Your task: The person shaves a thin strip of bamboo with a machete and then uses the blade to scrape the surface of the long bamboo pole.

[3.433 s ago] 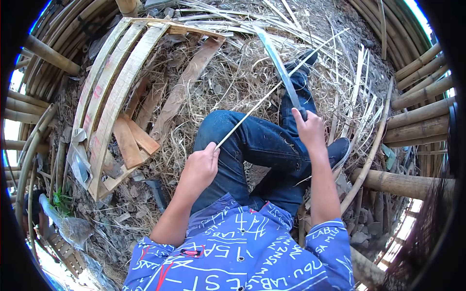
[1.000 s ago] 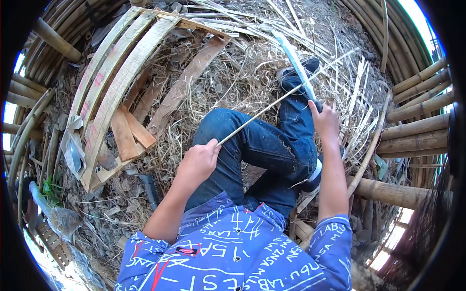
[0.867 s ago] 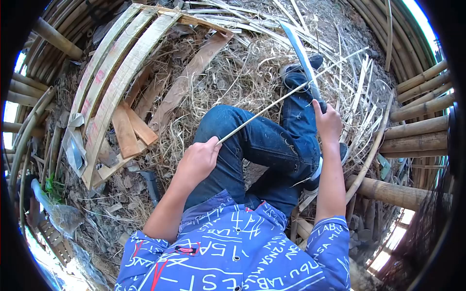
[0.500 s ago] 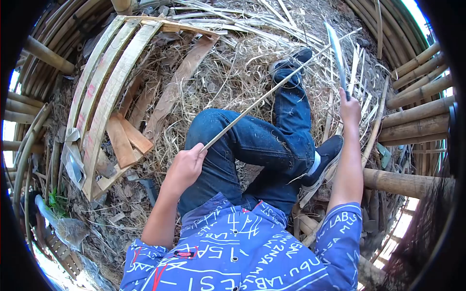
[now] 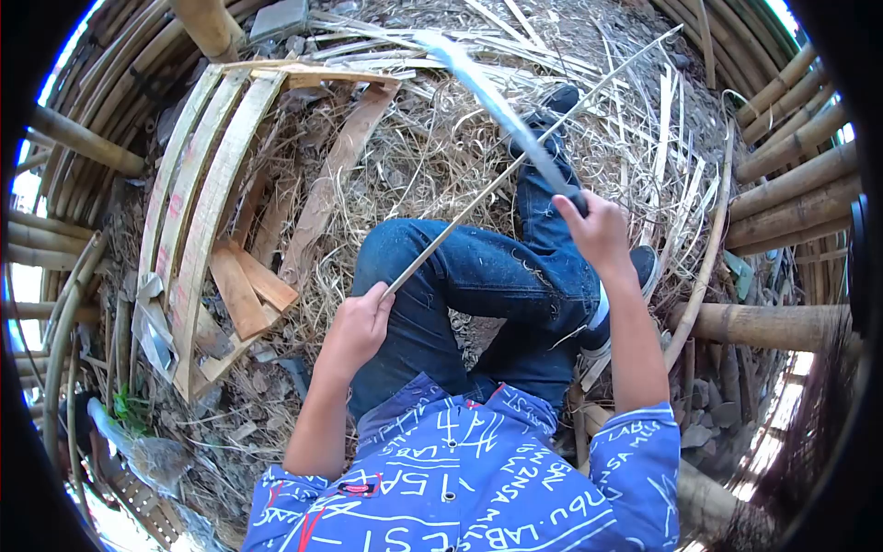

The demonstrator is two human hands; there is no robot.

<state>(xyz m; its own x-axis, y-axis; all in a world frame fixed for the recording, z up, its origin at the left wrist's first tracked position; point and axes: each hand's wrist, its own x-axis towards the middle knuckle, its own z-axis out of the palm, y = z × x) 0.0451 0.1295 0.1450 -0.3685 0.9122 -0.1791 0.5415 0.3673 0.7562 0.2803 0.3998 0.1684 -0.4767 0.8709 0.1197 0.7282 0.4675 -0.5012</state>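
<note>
Strip [image 5: 463, 218] looks largely pared, remaining roughness unclear; left fingers [image 5: 373, 302] pinch its near end, right fingers [image 5: 570, 215] wrap the knife [image 5: 501, 112].

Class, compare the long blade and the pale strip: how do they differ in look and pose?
The blade is broad and silvery-blue, with a dark handle; the strip is thin and tan, with no handle.
The blade slants up and leftward from the right hand; the strip slants up and rightward from the left hand.
Both are long and held near one end.
</note>
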